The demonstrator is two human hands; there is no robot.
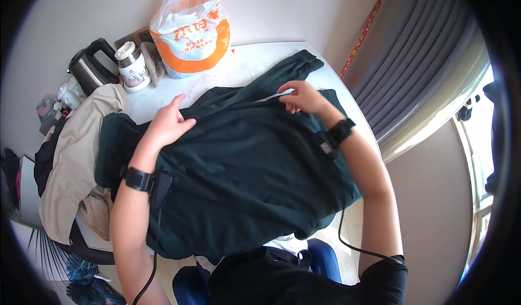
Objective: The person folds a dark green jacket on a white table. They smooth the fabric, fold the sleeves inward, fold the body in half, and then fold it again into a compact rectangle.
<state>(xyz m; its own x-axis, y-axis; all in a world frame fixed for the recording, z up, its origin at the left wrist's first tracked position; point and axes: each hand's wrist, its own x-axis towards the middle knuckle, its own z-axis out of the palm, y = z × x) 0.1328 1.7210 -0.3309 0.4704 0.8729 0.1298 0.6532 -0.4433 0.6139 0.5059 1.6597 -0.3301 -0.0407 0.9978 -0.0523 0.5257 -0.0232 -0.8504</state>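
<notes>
A dark green long-sleeved garment (252, 162) is spread over the white table (260, 58), its near side hanging past the front edge towards my lap. One sleeve (264, 77) stretches across the far side, its cuff pointing to the back right. My left hand (169, 121) is over the garment's far left part, thumb and fingers apart, with nothing in it. Above the far right part is my right hand (301, 97), fingers loosely bent and spread, with no cloth visibly pinched. Whether either hand's underside touches the fabric is hard to tell.
Beige clothing (77, 154) lies heaped at the left. Behind stand an electric kettle (91, 68), a flowered thermos flask (132, 68) and a white-and-orange plastic bag (193, 40). A grey curtain (407, 52) hangs at the right. Cables run from both wrist devices.
</notes>
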